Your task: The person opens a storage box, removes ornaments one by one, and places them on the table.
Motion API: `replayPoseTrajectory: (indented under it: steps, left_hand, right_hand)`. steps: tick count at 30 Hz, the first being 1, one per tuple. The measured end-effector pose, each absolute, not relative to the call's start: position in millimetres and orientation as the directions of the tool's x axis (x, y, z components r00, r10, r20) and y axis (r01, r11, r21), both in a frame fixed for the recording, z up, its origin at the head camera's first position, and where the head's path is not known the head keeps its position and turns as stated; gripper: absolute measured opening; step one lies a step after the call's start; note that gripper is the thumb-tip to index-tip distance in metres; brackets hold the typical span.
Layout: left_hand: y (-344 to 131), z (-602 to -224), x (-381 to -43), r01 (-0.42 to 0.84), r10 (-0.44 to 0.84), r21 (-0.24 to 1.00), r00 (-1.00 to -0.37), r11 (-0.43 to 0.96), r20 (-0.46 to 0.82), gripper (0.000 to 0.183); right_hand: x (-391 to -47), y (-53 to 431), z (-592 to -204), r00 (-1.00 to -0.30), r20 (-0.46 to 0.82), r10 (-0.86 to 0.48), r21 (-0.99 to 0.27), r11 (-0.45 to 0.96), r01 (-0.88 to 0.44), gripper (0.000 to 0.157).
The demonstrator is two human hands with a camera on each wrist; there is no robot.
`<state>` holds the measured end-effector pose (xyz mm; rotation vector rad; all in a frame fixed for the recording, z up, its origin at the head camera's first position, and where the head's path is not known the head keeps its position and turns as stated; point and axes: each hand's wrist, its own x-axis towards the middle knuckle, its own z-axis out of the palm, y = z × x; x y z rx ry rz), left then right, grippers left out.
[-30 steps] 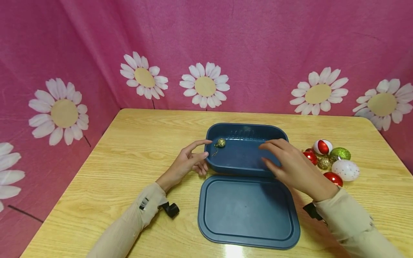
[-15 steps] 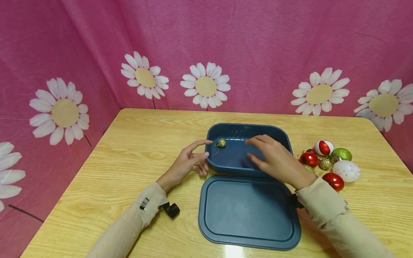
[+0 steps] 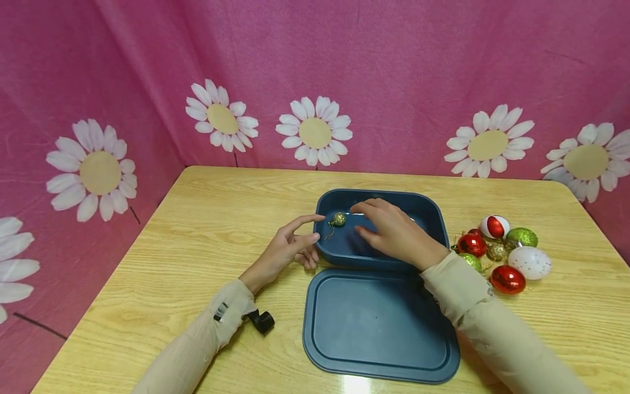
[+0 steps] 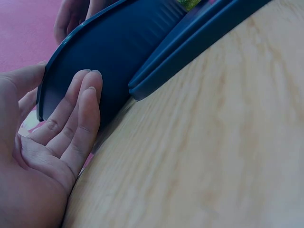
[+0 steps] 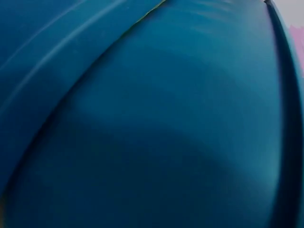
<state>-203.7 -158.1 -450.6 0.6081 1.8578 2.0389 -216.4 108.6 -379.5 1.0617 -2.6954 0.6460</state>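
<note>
A dark blue rectangular container [image 3: 384, 260] stands on the table, with a small gold glitter bauble [image 3: 338, 219] and its thin loop lying at its left end. My left hand [image 3: 290, 246] holds the container's left rim; the left wrist view shows its other fingers along the outer wall [image 4: 118, 42]. Over the inside of the container is my right hand [image 3: 394, 232], thumb and fingers apart with nothing between them, just right of the bauble. The right wrist view is filled by the container's blue wall [image 5: 190, 109]; no fingers show there.
A matching blue lid [image 3: 379, 328] lies flat in front of the container. To the right sits a cluster of baubles and eggs: a white speckled egg [image 3: 529, 262], a red egg [image 3: 508, 279], a red bauble [image 3: 471, 244], a green glitter one [image 3: 523, 237] and others. A pink flowered curtain [image 3: 394, 65] hangs behind.
My right hand has moved left across the container, from its right end to near the gold bauble, uncovering more of the cluster. The left hand has stayed on the rim.
</note>
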Motion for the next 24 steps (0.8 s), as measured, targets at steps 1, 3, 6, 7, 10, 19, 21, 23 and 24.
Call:
replayPoseTrajectory:
  steps: [1,3,6,7,10,19,21,23,24]
  left_hand:
    - [-158.2,-450.8,-203.7,0.051,0.502,0.993,-0.859,-0.109,0.099,0.046]
    - [-158.4,-451.2,-203.6,0.053,0.506,0.992,-0.856,-0.112,0.103,0.046]
    - [-159.0,-451.7,-203.4,0.053,0.508,0.992,-0.855,-0.111,0.102,0.046]
    - [-159.0,-451.8,-203.3,0.050,0.509,0.993,-0.855,-0.110,0.100,0.046]
    - [-159.2,-452.2,-203.1,0.047,0.509,0.993,-0.855,-0.106,0.095,0.046]
    - [-159.1,-449.8,-203.4,0.056,0.498,0.994,-0.862,-0.098,0.098,0.047]
    - [-158.8,-449.7,-203.4,0.054,0.498,0.994,-0.862,-0.096,0.095,0.048]
    - [-157.9,-450.1,-203.3,0.053,0.499,0.994,-0.862,-0.097,0.094,0.047]
    - [-157.5,-450.5,-203.1,0.053,0.499,0.994,-0.862,-0.096,0.094,0.047]
  right_hand:
    - [-218.0,106.0,-380.6,-0.732,0.302,-0.610,-0.338,0.650,-0.681,0.037]
    - [-220.7,100.7,-382.9,-0.739,0.282,-0.612,-0.357,0.648,-0.673,0.038]
    - [-224.5,94.3,-388.5,-0.752,0.245,-0.611,-0.390,0.648,-0.654,0.039]
    - [-225.4,92.6,-390.8,-0.758,0.230,-0.611,-0.402,0.649,-0.646,0.040]
    - [-227.9,88.6,-398.6,-0.762,0.194,-0.618,-0.419,0.650,-0.634,0.041]
    - [-231.7,85.2,-405.2,-0.745,0.167,-0.646,-0.389,0.651,-0.652,0.057]
    - [-232.1,85.6,-405.5,-0.737,0.145,-0.660,-0.407,0.639,-0.652,0.054]
    - [-232.3,86.4,-406.1,-0.734,0.137,-0.665,-0.420,0.633,-0.651,0.049]
    - [-232.1,86.7,-406.0,-0.733,0.138,-0.667,-0.423,0.629,-0.652,0.046]
